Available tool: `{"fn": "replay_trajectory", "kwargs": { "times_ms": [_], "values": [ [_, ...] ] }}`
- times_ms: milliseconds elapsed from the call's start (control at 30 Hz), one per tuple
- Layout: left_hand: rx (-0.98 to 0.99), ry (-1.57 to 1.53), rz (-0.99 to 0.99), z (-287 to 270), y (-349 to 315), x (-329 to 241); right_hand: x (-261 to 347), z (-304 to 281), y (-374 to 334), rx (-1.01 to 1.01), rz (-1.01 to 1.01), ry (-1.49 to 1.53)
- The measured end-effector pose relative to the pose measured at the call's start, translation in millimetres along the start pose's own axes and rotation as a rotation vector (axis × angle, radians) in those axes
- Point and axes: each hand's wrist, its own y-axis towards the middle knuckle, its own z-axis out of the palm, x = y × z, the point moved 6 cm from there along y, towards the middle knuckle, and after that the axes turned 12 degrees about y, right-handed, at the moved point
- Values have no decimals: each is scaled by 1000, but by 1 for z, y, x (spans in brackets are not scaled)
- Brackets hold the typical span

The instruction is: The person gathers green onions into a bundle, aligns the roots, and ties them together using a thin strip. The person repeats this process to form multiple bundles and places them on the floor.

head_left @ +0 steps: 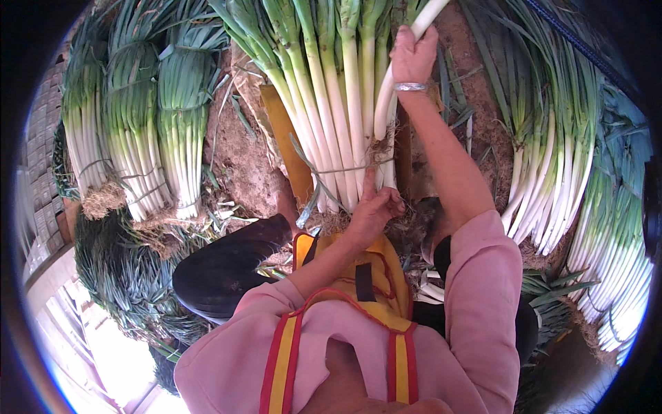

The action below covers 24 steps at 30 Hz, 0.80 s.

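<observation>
Head view shows me bundled green onions (352,103), white shafts fading to green; the right hand (414,58) grasps one white stalk (429,16); whether the left hand (374,209) grips, I can't tell.

We see the middle bundle of leeks (338,103) straight ahead, its root ends nearest the apron (355,279) and its leaves pointing away. A tie (338,170) crosses it near the roots. A board (286,148) stands just left of it. The left hand (376,210) lies at its root end; the right hand (415,56) is farther out, around a single leek (383,103) at the bundle's right side. On our left, three tied bundles (134,131) lie side by side, with a leafy heap (131,283) nearer us. Across the bare soil (476,90) to our right lie more leeks (552,165), roots towards us, and another group (610,255) beyond them.
</observation>
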Motion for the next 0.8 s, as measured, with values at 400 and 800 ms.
{"fn": "replay_trajectory", "kwargs": {
  "times_ms": [400,800],
  "values": [
    [-21,-11,-91,3,-2,2,-21,12,-48,83,-233,-494],
    [52,-16,-114,9,-4,1,-22,22,-63,250,-179,-886]
  ]
}}
